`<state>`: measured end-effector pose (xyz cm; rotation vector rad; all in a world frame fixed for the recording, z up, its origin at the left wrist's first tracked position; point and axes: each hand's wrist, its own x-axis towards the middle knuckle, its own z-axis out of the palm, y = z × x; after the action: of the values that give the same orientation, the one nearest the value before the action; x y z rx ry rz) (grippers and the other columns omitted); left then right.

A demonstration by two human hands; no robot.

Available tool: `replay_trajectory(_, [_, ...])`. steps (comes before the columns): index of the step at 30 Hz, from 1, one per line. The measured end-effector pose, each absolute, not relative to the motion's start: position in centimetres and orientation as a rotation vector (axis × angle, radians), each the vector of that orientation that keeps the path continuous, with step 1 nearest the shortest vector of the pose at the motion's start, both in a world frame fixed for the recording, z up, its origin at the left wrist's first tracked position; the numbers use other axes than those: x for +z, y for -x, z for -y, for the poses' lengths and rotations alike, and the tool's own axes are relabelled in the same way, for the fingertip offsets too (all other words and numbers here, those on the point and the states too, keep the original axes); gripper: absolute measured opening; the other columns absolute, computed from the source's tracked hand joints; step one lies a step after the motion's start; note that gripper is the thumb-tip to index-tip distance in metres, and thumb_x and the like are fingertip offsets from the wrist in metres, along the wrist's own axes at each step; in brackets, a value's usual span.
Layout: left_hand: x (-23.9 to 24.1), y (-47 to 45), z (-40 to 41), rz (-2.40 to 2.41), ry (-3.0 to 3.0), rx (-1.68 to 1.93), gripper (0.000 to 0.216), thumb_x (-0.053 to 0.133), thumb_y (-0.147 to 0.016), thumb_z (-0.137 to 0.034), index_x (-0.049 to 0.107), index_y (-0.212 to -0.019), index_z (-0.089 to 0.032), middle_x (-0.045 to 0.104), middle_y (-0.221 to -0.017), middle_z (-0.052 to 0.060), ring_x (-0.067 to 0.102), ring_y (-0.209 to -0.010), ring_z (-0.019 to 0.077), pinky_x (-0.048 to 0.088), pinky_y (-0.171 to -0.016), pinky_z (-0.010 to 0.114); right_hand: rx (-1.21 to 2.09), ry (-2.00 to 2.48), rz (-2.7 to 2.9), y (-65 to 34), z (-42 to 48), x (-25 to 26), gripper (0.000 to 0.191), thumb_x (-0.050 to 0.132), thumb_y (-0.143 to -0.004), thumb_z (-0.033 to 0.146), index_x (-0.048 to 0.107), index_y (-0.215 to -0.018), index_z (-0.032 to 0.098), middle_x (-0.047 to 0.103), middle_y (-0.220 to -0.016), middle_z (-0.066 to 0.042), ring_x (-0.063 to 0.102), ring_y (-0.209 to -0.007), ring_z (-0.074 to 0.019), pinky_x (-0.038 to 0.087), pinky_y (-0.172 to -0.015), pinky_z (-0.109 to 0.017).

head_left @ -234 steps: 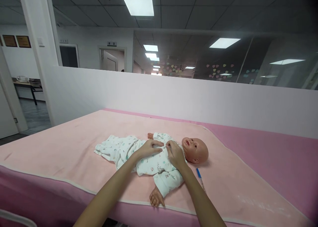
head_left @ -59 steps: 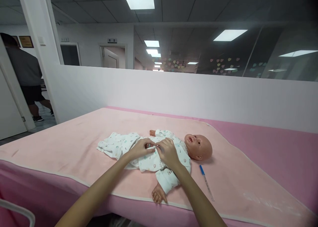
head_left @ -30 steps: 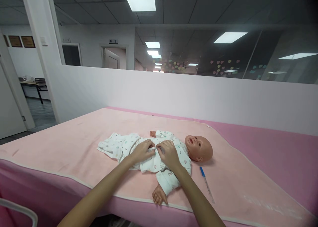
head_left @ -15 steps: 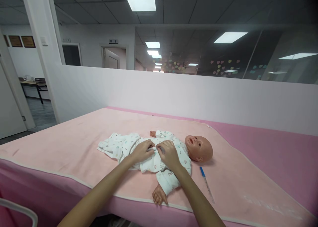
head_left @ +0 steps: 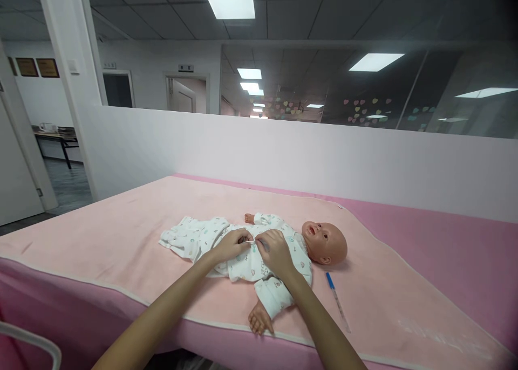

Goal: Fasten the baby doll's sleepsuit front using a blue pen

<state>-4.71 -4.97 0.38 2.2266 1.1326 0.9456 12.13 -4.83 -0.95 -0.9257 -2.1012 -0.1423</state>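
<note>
A baby doll [head_left: 326, 242] lies on its back, head to the right, dressed in a white printed baby shirt [head_left: 246, 267] and matching trousers [head_left: 190, 238]. Over the doll's belly, my left hand [head_left: 233, 244] is closed in a pinch at the front of the shirt. Close beside it, my right hand [head_left: 275, 249] pinches there too, fingers bent down. A thin white cloth tie [head_left: 252, 241] shows between my fingertips; its ends are hidden by the fingers. The doll's near arm, with its bare hand [head_left: 260, 318], stretches toward the bed's front edge.
A thermometer with a blue cap [head_left: 336, 300] lies right of the doll, below its head. Under everything is a peach sheet [head_left: 113, 230] over a pink bed cover [head_left: 457, 240]. A white half wall [head_left: 283, 154] with glass above stands behind. A white rail [head_left: 32, 337] is at front left.
My fingertips have shifted very slightly at the shirt front, with both hands still pinching. The doll and thermometer stay in place; the view has moved a little.
</note>
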Motion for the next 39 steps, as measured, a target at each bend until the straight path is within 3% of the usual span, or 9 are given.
replay_trajectory(11, [0.7, 4.4, 5.3, -1.17, -2.28, 0.937, 0.016, 0.043, -0.074, -0.031, 0.049, -0.07, -0.016, 0.046, -0.069, -0.001, 0.041, -0.063, 0.0112, 0.031, -0.057, 0.021, -0.273, 1.0, 1.797, -16.8, 9.4, 1.8, 0.012, 0.048, -0.078, 0.023, 0.059, -0.082, 0.02, 0.061, -0.084, -0.002, 0.052, -0.084, -0.0167, 0.034, -0.086, -0.034])
replay_trajectory(16, [1.8, 4.7, 3.9, -1.084, -2.315, 0.792, 0.023, 0.045, -0.074, -0.035, 0.048, -0.062, -0.015, 0.042, -0.061, -0.002, 0.037, -0.057, 0.0095, 0.029, -0.055, 0.021, -0.148, 1.41, 1.307, -22.5, 13.9, -0.4, 0.023, 0.048, -0.076, 0.037, 0.06, -0.08, 0.018, 0.063, -0.084, -0.006, 0.056, -0.081, -0.019, 0.042, -0.071, -0.027])
replay_trajectory(19, [3.0, 5.0, 2.2, -0.962, -2.203, 0.571, 0.024, 0.054, -0.069, -0.039, 0.053, -0.065, -0.015, 0.043, -0.059, -0.003, 0.038, -0.056, 0.0088, 0.029, -0.052, 0.021, -0.025, 1.678, 1.452, -24.6, 13.7, -2.9, 0.03, 0.044, -0.076, 0.04, 0.061, -0.085, 0.017, 0.063, -0.087, -0.007, 0.057, -0.081, -0.0198, 0.042, -0.068, -0.027])
replay_trajectory(22, [3.5, 5.3, 1.0, -0.863, -2.084, 0.445, 0.029, 0.064, -0.06, -0.039, 0.056, -0.072, -0.014, 0.047, -0.06, -0.002, 0.041, -0.056, 0.009, 0.031, -0.052, 0.02, -0.14, 1.827, 1.668, -25.5, 12.6, -5.0, 0.033, 0.043, -0.076, 0.038, 0.059, -0.096, 0.016, 0.062, -0.094, -0.009, 0.055, -0.089, -0.0221, 0.04, -0.075, -0.031])
replay_trajectory(29, [1.8, 5.5, 2.0, -0.862, -2.017, 0.725, 0.024, 0.065, -0.062, -0.034, 0.059, -0.068, -0.012, 0.037, -0.053, -0.004, 0.032, -0.052, 0.0059, 0.026, -0.049, 0.02, -0.308, 1.851, 1.832, -25.0, 12.4, -6.4, 0.033, 0.041, -0.08, 0.033, 0.055, -0.104, 0.015, 0.059, -0.103, -0.009, 0.052, -0.096, -0.0219, 0.034, -0.083, -0.036])
replay_trajectory(39, [1.1, 5.4, 2.5, -0.895, -2.071, 0.72, 0.03, 0.062, -0.063, -0.04, 0.063, -0.072, -0.012, 0.029, -0.049, -0.006, 0.026, -0.048, 0.0051, 0.023, -0.048, 0.02, -0.386, 1.828, 1.85, -24.9, 12.6, -6.5, 0.029, 0.039, -0.081, 0.031, 0.058, -0.097, 0.017, 0.058, -0.103, -0.009, 0.051, -0.096, -0.0211, 0.034, -0.083, -0.036])
